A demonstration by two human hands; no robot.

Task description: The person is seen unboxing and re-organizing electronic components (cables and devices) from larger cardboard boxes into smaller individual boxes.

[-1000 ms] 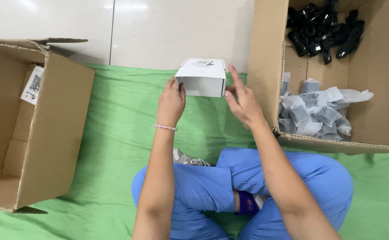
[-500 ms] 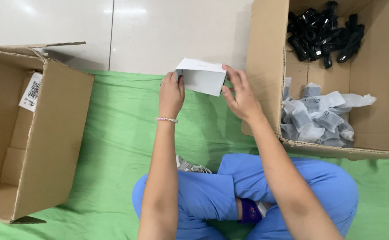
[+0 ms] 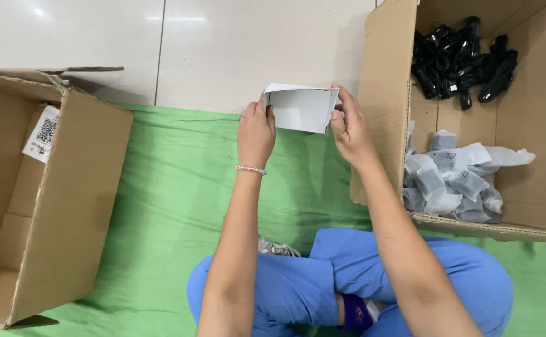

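A small white cardboard box point(image 3: 301, 109) is held up in front of me, above the green cloth point(image 3: 160, 187), with a plain face turned toward the camera. My left hand point(image 3: 255, 132) grips its left side; a beaded bracelet circles that wrist. My right hand point(image 3: 348, 125) grips its right side, fingers wrapped around the edge. Both hands hold it between them, close to the left wall of the big carton on the right.
A large open cardboard carton point(image 3: 385, 93) on the right holds black coiled cables point(image 3: 460, 56) and several clear-bagged items point(image 3: 454, 178). Another open carton point(image 3: 54, 200) lies on its side at the left. My crossed legs in blue trousers point(image 3: 348, 287) are below. Tiled floor lies beyond.
The white box has been rotated in my hands, from showing its top and front to showing a flat plain face, and both hands have risen slightly.
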